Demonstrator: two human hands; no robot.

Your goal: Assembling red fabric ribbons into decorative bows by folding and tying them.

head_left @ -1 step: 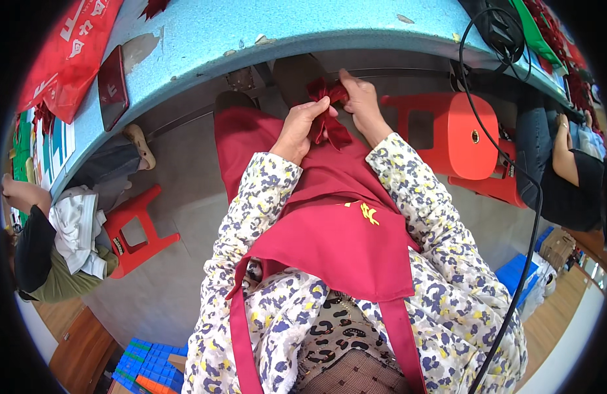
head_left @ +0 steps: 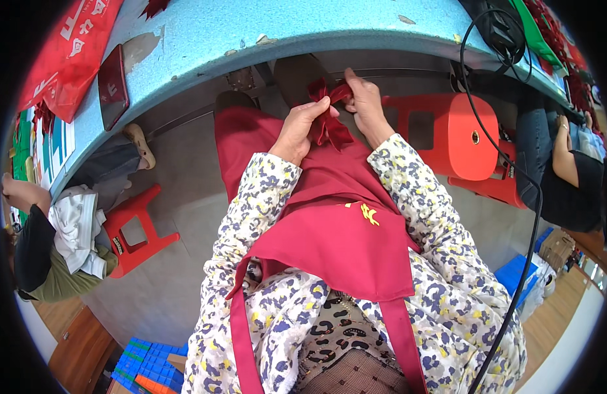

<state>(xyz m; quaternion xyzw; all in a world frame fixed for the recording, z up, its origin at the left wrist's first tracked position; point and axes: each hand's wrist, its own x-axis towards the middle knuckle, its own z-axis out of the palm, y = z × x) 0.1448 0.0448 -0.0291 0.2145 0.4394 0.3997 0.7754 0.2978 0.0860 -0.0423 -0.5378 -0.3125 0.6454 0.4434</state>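
Dark red velvet bow (head_left: 337,95), held between both hands over the far part of the lap, just short of the worktop's near edge; loops toward the far side, tails hanging toward the near side. Left hand (head_left: 299,128): thumb and fingers clamped on the bow beside its centre. Right hand (head_left: 368,105): fingers curled on the right loop, thumb raised toward the far side; underside of this grip hidden. Beneath and nearer: dark red apron (head_left: 346,256) with yellow lettering, over a patterned, long-sleeved top (head_left: 244,203). Beyond the hands: pale blue worktop (head_left: 297,23) with chipped edge, bearing at far left a red bag (head_left: 67,59) and, just beside, a flat dark red rectangular object (head_left: 113,88). To the right: red stool (head_left: 467,118), partly crossed by a black cable (head_left: 539,197). To the left: another red stool (head_left: 146,249), beside a seated co-worker. Near left: blue boxes (head_left: 143,361).
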